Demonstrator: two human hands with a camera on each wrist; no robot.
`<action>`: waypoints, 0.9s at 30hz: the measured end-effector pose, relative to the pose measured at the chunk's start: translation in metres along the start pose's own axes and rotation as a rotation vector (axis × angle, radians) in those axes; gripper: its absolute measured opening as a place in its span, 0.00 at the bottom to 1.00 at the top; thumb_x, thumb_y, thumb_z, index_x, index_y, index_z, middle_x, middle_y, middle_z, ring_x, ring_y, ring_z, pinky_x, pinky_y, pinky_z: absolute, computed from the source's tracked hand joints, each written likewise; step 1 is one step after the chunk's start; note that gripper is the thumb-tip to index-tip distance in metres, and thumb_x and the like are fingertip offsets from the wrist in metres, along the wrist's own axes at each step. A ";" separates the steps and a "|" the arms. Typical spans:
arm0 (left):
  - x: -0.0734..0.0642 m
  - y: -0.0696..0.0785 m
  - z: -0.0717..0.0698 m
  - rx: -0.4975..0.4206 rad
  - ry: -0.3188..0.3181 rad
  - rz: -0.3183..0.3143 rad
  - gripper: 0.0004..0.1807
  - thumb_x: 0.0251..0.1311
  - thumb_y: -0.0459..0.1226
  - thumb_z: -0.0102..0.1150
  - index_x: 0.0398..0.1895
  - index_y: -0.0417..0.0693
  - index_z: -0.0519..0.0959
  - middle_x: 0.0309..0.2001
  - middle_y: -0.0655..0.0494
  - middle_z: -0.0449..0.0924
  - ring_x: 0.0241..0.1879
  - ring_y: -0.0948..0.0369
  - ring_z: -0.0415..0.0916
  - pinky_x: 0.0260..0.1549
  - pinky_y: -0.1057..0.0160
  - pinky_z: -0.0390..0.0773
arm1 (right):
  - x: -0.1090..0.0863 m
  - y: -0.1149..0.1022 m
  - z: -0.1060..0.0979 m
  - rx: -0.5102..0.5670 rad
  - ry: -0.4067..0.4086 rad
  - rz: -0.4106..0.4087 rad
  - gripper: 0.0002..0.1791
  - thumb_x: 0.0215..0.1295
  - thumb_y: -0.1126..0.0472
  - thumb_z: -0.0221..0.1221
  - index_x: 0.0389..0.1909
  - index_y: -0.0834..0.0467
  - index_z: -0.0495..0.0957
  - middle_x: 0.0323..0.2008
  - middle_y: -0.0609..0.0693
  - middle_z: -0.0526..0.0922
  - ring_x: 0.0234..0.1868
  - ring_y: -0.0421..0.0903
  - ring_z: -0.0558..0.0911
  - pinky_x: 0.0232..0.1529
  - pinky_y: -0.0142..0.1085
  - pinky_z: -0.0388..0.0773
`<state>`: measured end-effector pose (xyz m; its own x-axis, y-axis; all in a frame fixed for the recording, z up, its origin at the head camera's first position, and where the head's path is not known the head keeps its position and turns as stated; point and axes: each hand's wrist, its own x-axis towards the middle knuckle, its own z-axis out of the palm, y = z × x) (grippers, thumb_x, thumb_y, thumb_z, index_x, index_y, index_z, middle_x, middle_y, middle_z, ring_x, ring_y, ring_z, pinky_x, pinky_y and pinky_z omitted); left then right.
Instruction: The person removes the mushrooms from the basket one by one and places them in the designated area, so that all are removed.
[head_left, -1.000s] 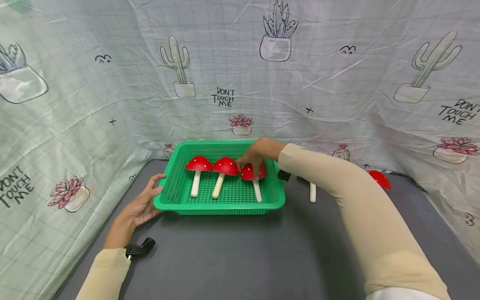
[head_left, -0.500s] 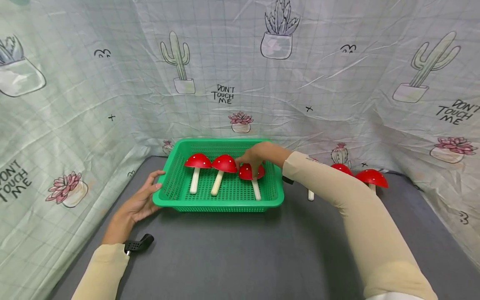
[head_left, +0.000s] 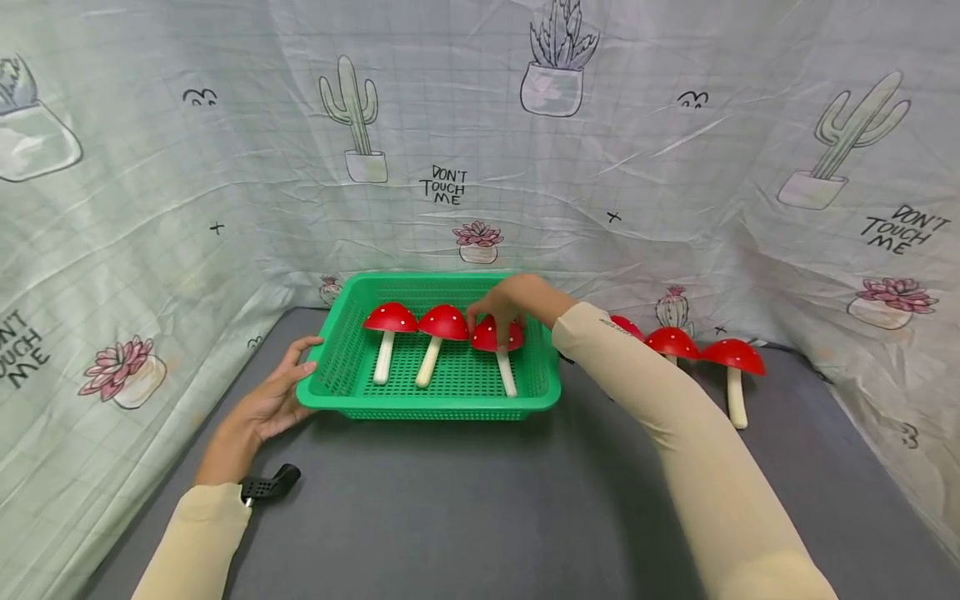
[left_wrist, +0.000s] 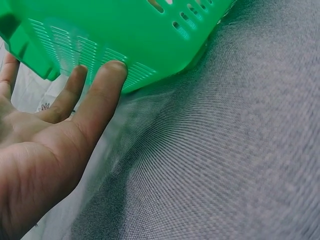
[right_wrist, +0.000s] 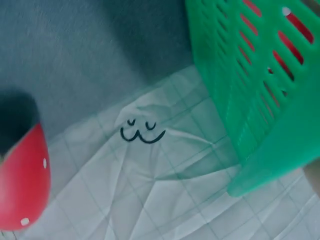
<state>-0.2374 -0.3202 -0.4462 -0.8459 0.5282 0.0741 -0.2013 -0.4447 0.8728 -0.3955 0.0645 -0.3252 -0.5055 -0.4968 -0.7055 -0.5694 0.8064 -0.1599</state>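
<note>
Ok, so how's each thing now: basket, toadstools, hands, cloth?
Green basket: upright, open-topped
Left basket toadstool: lying, not held
Middle basket toadstool: lying, not held
Right basket toadstool: cap gripped
Right outside toadstool: on grey table, in full view
Middle outside toadstool: stem partly hidden by right sleeve
Left outside toadstool: mostly hidden by sleeve
Left hand: fingers straightish, touching basket
Right hand: gripping right basket toadstool
Cactus-print cloth: hanging, wrinkled
</note>
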 end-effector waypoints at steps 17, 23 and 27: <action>0.000 0.006 0.005 0.040 0.022 -0.018 0.20 0.82 0.33 0.33 0.65 0.68 0.57 0.57 0.49 0.72 0.47 0.56 0.82 0.49 0.54 0.82 | -0.033 0.002 -0.017 0.091 0.083 -0.115 0.36 0.62 0.60 0.72 0.67 0.44 0.66 0.62 0.53 0.71 0.63 0.51 0.71 0.49 0.42 0.83; 0.000 0.005 0.006 0.045 0.032 -0.021 0.19 0.82 0.33 0.33 0.65 0.68 0.55 0.58 0.51 0.72 0.47 0.57 0.82 0.48 0.54 0.82 | -0.037 0.001 -0.019 0.084 0.087 -0.110 0.35 0.60 0.58 0.73 0.66 0.43 0.67 0.62 0.53 0.72 0.63 0.51 0.71 0.47 0.41 0.84; 0.000 0.004 0.006 0.042 0.035 -0.022 0.19 0.82 0.33 0.32 0.65 0.68 0.56 0.58 0.52 0.71 0.47 0.57 0.82 0.48 0.54 0.82 | -0.039 0.001 -0.020 0.091 0.093 -0.122 0.35 0.59 0.58 0.74 0.65 0.43 0.68 0.62 0.53 0.72 0.63 0.51 0.71 0.46 0.41 0.84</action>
<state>-0.2352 -0.3178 -0.4395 -0.8582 0.5118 0.0388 -0.1995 -0.4024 0.8935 -0.3899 0.0784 -0.2843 -0.4970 -0.6167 -0.6105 -0.5712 0.7621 -0.3048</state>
